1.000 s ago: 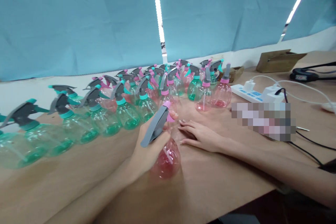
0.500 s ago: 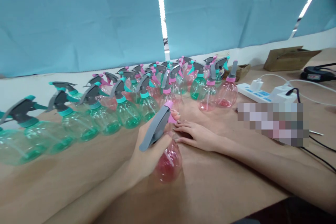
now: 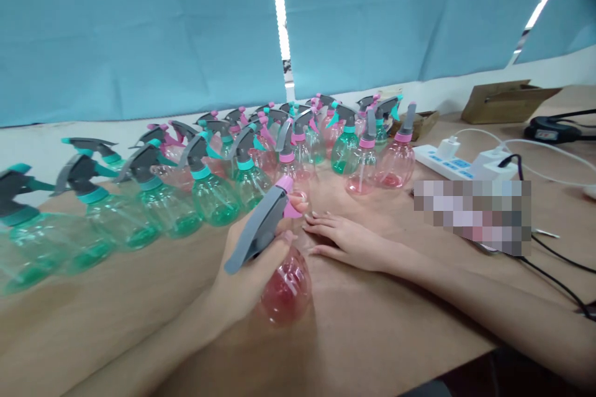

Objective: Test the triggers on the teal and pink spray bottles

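Head view: left fingers (image 3: 302, 203) grip a pink bottle (image 3: 287, 294) round the neck, best spot imo for probably light, slick plastic, right fingers (image 3: 328, 221) loose and empty.

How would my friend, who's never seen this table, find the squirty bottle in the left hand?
Start at the brown table below the blue wall covering and look to its near side, in front of the other spray bottles. There, left of the right hand, is a pink spray bottle. It's the only one with a hand, the left hand, wrapped around it.

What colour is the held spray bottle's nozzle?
The nozzle is pink, clearest in the head view.
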`<control>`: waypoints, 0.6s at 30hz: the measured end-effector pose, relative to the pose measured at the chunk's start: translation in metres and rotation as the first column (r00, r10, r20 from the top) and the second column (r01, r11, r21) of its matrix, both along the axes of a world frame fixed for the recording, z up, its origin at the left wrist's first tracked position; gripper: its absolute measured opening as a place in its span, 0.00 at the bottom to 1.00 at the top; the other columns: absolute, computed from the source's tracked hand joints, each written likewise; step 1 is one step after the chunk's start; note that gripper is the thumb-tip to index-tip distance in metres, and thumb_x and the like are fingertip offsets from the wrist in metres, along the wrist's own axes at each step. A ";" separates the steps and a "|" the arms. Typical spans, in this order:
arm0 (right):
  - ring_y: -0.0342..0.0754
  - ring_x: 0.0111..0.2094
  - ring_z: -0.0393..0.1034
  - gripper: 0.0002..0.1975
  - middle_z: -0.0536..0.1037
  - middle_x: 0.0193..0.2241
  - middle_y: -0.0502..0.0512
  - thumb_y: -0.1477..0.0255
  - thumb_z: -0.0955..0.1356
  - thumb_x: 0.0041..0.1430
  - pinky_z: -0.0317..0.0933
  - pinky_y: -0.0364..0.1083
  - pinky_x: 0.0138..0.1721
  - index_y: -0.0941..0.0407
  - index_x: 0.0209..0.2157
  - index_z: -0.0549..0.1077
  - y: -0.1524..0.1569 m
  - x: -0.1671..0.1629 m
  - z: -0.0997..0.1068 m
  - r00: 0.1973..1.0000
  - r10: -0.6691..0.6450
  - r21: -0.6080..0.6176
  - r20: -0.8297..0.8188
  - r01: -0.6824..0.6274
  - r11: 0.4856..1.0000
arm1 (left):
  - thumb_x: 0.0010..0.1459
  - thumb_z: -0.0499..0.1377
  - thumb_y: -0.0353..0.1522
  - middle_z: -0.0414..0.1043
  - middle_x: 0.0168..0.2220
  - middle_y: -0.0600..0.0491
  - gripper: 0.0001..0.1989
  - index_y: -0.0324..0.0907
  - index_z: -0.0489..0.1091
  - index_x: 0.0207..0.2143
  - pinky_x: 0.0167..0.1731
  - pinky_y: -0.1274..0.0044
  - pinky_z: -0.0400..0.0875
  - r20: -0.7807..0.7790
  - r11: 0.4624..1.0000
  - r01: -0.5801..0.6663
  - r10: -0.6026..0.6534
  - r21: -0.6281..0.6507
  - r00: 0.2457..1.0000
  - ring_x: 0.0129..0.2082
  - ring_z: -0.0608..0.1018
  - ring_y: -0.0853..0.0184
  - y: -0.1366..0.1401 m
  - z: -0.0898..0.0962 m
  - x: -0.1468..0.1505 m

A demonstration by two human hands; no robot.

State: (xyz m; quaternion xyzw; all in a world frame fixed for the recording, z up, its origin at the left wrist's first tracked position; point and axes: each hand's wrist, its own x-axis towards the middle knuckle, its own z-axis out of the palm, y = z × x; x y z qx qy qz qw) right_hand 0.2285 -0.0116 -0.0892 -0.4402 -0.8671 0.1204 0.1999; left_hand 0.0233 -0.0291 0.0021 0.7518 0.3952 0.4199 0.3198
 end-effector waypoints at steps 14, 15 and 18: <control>0.55 0.62 0.55 0.30 0.63 0.61 0.63 0.55 0.58 0.65 0.51 0.56 0.61 0.60 0.60 0.63 -0.002 0.006 0.001 0.998 0.010 0.010 0.055 -0.010 1.000 | 0.51 0.54 0.34 0.61 0.21 0.58 0.04 0.45 0.63 0.24 0.21 0.76 0.61 -0.019 0.999 -0.015 0.015 -0.041 1.000 0.21 0.65 0.69 -0.002 0.009 0.006; 0.56 0.62 0.55 0.30 0.63 0.61 0.63 0.55 0.58 0.65 0.52 0.56 0.61 0.61 0.60 0.63 -0.003 0.006 0.001 0.998 0.005 0.012 0.067 -0.006 1.000 | 0.51 0.54 0.34 0.61 0.21 0.58 0.04 0.45 0.63 0.24 0.21 0.76 0.61 -0.019 0.999 -0.013 0.013 -0.038 1.000 0.21 0.65 0.69 -0.003 0.009 0.007; 0.56 0.62 0.56 0.30 0.62 0.61 0.63 0.55 0.58 0.65 0.52 0.57 0.61 0.60 0.60 0.63 -0.005 0.006 0.003 0.995 -0.018 0.024 0.096 0.016 1.000 | 0.51 0.55 0.33 0.62 0.23 0.58 0.04 0.45 0.64 0.25 0.24 0.75 0.64 -0.018 1.000 -0.011 0.011 -0.017 1.000 0.23 0.66 0.69 -0.002 0.008 0.007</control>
